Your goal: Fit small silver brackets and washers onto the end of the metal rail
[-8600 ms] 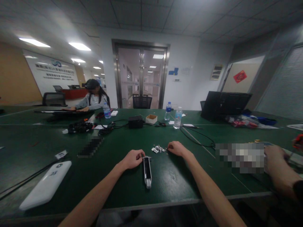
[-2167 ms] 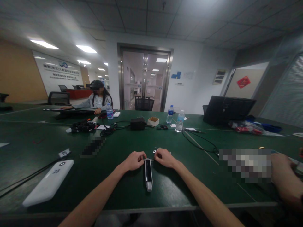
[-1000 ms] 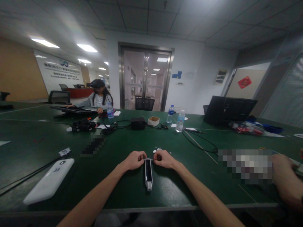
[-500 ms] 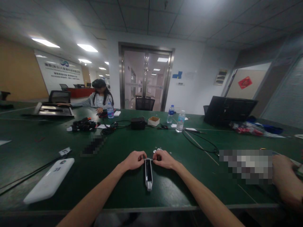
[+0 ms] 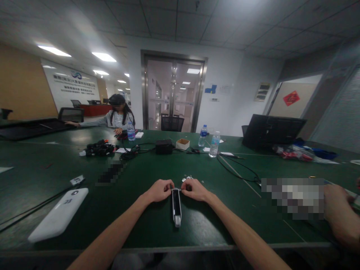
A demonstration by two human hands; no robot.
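Observation:
On the green table before me lies a slim white-framed object (image 5: 176, 208) with a long dark middle and a pale, shiny near end; I cannot tell its kind. My left hand (image 5: 161, 189) pinches at the left of its far end, thumb and fingertips together. Opposite it, my right hand (image 5: 194, 189) pinches at the right of the same end. The fingertips hide what exactly they grip there. Just beyond my right hand are several small white or metallic bits (image 5: 188, 177), partly covered by that hand.
A white power bank-like slab (image 5: 60, 213) lies at left, beside black cables. Farther back are a black box (image 5: 164, 146), a small open carton (image 5: 182, 144) and water bottles (image 5: 214, 144). A co-worker (image 5: 119, 112) sits across; another person's hand (image 5: 339, 206) is at far right.
My hands and the slim object have stayed put. At far left, a large dark flat thing under the co-worker's outstretched hand has swung down to the left and now lies flatter.

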